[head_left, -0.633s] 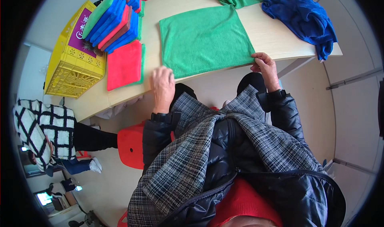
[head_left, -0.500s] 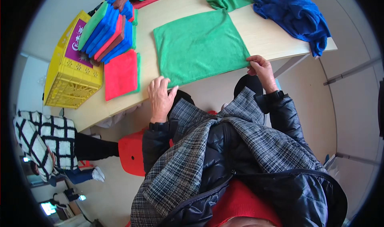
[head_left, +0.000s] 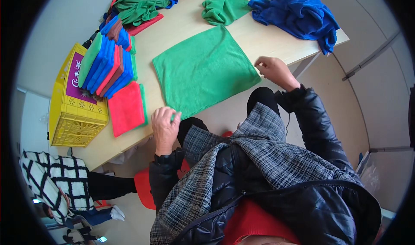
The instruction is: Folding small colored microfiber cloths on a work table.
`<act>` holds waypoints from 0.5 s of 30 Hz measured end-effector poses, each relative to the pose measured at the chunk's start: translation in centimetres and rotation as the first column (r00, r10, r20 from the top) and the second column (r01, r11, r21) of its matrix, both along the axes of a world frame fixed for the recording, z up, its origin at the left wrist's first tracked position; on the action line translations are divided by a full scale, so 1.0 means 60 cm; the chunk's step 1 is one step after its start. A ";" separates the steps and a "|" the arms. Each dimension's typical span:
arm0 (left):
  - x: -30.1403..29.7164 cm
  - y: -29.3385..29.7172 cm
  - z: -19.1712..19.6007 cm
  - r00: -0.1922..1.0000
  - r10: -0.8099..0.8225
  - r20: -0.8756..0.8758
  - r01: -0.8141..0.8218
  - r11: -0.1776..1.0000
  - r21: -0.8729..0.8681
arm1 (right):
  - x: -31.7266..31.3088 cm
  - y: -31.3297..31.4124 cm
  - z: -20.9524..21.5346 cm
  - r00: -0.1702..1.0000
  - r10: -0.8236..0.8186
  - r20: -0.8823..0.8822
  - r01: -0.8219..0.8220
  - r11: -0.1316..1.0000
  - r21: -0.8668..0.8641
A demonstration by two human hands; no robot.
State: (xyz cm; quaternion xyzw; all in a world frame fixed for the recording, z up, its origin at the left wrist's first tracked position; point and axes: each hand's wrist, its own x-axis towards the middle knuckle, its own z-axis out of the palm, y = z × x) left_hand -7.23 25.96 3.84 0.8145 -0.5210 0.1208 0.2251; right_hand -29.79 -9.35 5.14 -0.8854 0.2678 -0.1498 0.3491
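A green cloth (head_left: 201, 72) lies spread flat on the table, one near edge reaching the table's front. My left hand (head_left: 164, 130) rests at its near left corner, fingers loosely stretched with the thumb apart, touching the corner without a visible grip. Beside the cloth's right edge, just above its near right corner, my right hand (head_left: 276, 72) has thumb and fingertips pinched together. Whatever lies between those fingertips is too small to make out.
Left of the cloth are a red folded cloth (head_left: 126, 109), a stack of folded cloths (head_left: 110, 68) and a yellow crate (head_left: 80, 119). Crumpled green (head_left: 222, 7) and blue cloths (head_left: 298, 14) lie behind. A person in a checked top (head_left: 65, 180) is at lower left.
The view has shifted, so the table sits lower and further left. My right hand has moved off the cloth's near right corner, slightly up along its right edge. My left hand stays by the left corner.
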 end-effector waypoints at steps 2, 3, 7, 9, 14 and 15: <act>0.031 -0.036 0.010 0.999 0.011 -0.046 -0.010 1.000 0.017 | 0.046 -0.006 0.001 0.996 0.077 0.053 -0.063 0.973 -0.221; 0.052 -0.049 0.016 1.000 0.000 -0.014 0.000 1.000 0.027 | 0.088 0.005 -0.005 0.979 0.178 0.096 -0.146 0.951 -0.273; 0.140 -0.161 -0.026 0.996 -0.052 0.066 0.044 0.992 0.120 | 0.249 0.052 -0.044 0.906 0.320 -0.276 -0.411 0.816 -0.406; 0.166 -0.199 -0.052 0.990 0.002 0.141 -0.025 0.986 0.163 | 0.300 0.064 -0.064 0.896 0.307 -0.319 -0.428 0.786 -0.446; 0.207 -0.196 -0.099 0.987 0.158 -0.042 -0.137 0.939 0.316 | 0.320 -0.019 -0.108 0.925 0.146 -0.350 -0.309 0.825 -0.474; 0.204 -0.197 -0.098 0.987 0.150 -0.050 -0.127 0.939 0.321 | 0.312 -0.047 -0.114 0.937 0.070 -0.343 -0.243 0.835 -0.494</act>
